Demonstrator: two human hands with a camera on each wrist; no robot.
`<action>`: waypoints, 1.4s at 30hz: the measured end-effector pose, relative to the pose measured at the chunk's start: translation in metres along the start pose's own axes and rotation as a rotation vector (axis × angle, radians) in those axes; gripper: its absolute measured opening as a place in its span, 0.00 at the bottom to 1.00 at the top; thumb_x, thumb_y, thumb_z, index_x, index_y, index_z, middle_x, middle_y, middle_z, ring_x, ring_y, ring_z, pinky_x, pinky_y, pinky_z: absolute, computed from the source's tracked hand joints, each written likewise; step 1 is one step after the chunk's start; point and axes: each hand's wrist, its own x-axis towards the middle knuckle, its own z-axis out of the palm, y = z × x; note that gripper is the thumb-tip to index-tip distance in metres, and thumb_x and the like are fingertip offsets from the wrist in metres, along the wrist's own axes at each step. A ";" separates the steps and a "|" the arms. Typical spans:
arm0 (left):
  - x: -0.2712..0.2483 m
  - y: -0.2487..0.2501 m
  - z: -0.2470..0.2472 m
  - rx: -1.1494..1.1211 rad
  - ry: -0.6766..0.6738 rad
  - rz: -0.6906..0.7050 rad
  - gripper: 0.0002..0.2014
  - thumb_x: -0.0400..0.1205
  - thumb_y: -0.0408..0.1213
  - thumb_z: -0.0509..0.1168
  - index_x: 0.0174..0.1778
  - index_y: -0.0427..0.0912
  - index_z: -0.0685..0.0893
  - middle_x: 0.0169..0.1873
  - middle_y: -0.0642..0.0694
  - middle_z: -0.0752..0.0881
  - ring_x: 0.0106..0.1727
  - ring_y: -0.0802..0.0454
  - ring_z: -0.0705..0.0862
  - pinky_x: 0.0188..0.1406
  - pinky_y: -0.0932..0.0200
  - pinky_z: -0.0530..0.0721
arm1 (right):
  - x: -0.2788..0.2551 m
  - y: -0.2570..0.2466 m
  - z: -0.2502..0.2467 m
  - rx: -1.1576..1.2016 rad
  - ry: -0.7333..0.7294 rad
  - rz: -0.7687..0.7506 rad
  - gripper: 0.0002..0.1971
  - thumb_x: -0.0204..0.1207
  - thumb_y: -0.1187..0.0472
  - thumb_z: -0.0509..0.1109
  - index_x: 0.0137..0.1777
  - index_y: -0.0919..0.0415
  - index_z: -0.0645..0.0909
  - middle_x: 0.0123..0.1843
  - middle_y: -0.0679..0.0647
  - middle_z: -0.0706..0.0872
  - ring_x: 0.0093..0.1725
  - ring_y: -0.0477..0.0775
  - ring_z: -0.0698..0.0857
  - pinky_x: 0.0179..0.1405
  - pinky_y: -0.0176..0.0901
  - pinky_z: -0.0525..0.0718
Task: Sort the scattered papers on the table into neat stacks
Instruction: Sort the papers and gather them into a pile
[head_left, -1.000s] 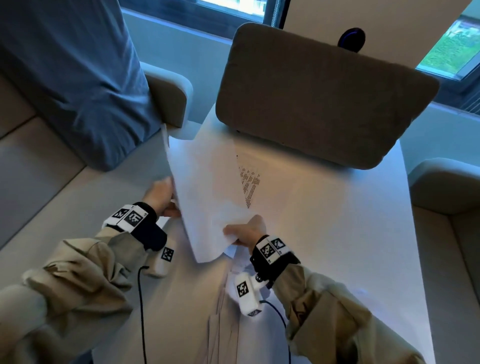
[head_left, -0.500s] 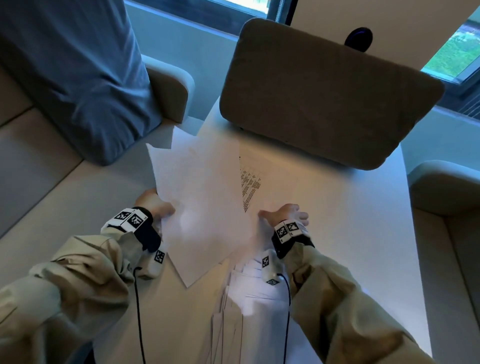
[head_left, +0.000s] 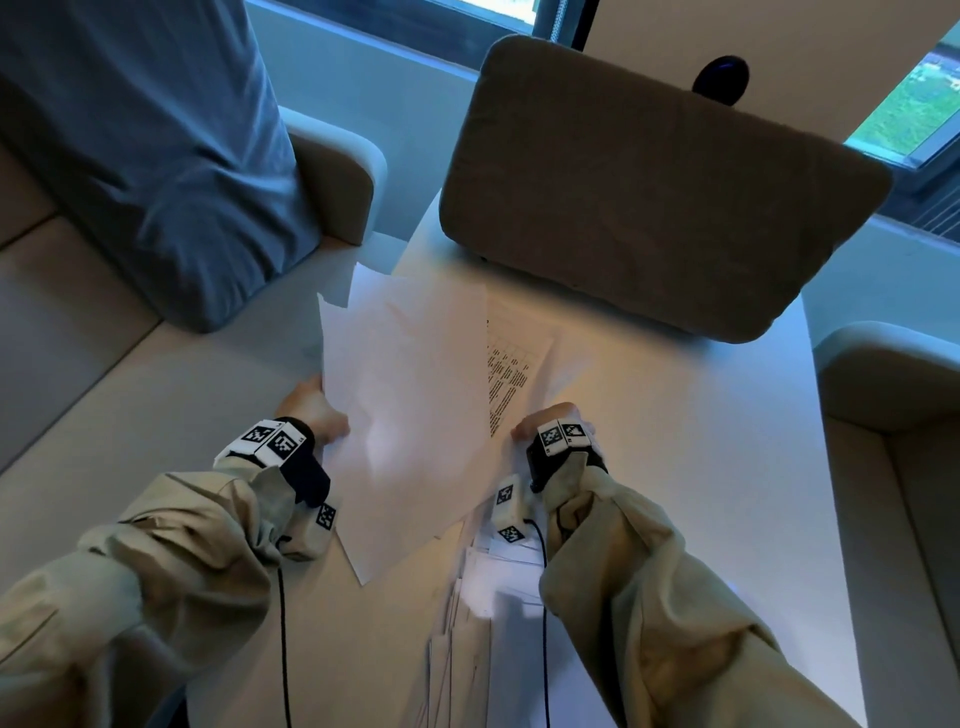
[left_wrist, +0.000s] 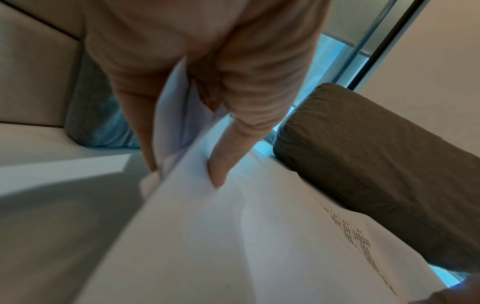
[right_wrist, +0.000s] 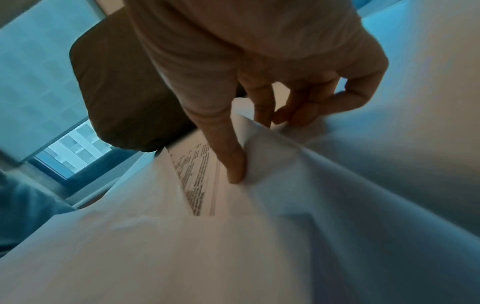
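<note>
Your left hand (head_left: 311, 410) grips a bundle of blank white paper sheets (head_left: 410, 410) at its left edge, thumb on top, fingers below; the bundle is tilted over the white rectangular table (head_left: 727, 467); your right hand (head_left: 545, 423) pinches the corner of 1 printed white sheet (head_left: 511, 364) lying on the table just right of the bundle; more loose white papers (head_left: 467, 649) lie between your arms; a brown fabric cushion (head_left: 649, 182) rests at the table's far end.

Printed sheet (head_left: 511, 364) half hidden under blank sheets (head_left: 405, 405); its text too small to read; pillow (head_left: 130, 145) cut off at edge.
</note>
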 end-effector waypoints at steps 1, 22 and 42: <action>0.000 0.000 0.000 -0.006 -0.004 -0.004 0.24 0.67 0.27 0.74 0.60 0.37 0.80 0.53 0.37 0.86 0.52 0.39 0.85 0.53 0.52 0.83 | -0.005 -0.001 -0.002 -0.005 0.000 0.001 0.23 0.63 0.55 0.77 0.57 0.63 0.81 0.64 0.64 0.76 0.61 0.68 0.78 0.61 0.55 0.79; 0.010 0.001 -0.004 -0.003 -0.067 0.076 0.44 0.69 0.32 0.74 0.80 0.48 0.59 0.58 0.39 0.83 0.59 0.38 0.83 0.61 0.51 0.79 | -0.044 -0.019 -0.107 1.018 0.449 -0.651 0.12 0.73 0.64 0.72 0.49 0.54 0.72 0.47 0.49 0.83 0.48 0.51 0.84 0.53 0.42 0.84; 0.003 0.029 0.019 0.093 0.002 0.072 0.54 0.61 0.50 0.82 0.75 0.30 0.58 0.64 0.34 0.80 0.65 0.37 0.79 0.62 0.50 0.77 | -0.027 -0.001 0.016 -0.008 -0.073 -0.073 0.37 0.69 0.54 0.75 0.71 0.68 0.62 0.69 0.65 0.64 0.66 0.69 0.74 0.61 0.54 0.77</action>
